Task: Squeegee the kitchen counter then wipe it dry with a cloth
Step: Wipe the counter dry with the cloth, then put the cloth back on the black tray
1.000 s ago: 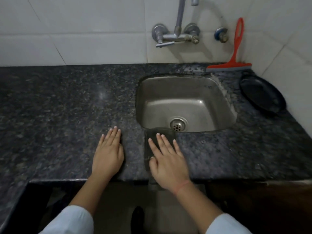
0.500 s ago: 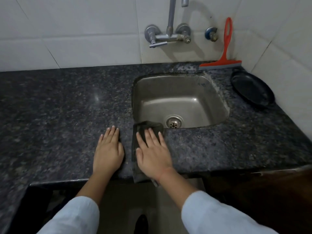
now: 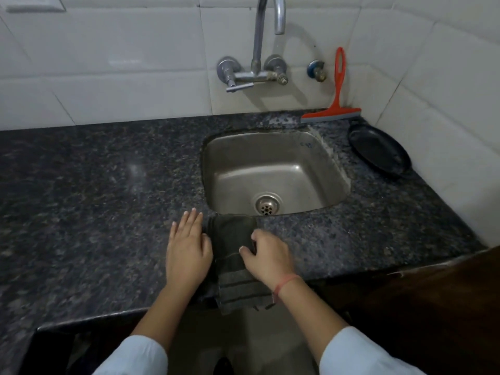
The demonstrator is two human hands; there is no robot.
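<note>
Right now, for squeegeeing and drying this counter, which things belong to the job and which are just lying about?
For the job: red plastic squeegee leaning against the wall; dark striped cloth gripped by the right hand; speckled black granite counter.
Lying about: black oval plate; steel sink; chrome tap.

White glazed wall tiles point(image 3: 121, 77) fill the upper frame and turn a corner at the upper right; a pale switch plate point(image 3: 32, 4) is cut off at the upper left; a chrome wall-mounted tap point(image 3: 257, 50) arches above a stainless steel sink point(image 3: 270, 158) sunk in the speckled black granite counter point(image 3: 94, 198); soft glare marks the stone at centre left; dim greyish floor point(image 3: 243, 342) shows at bottom centre.
</note>
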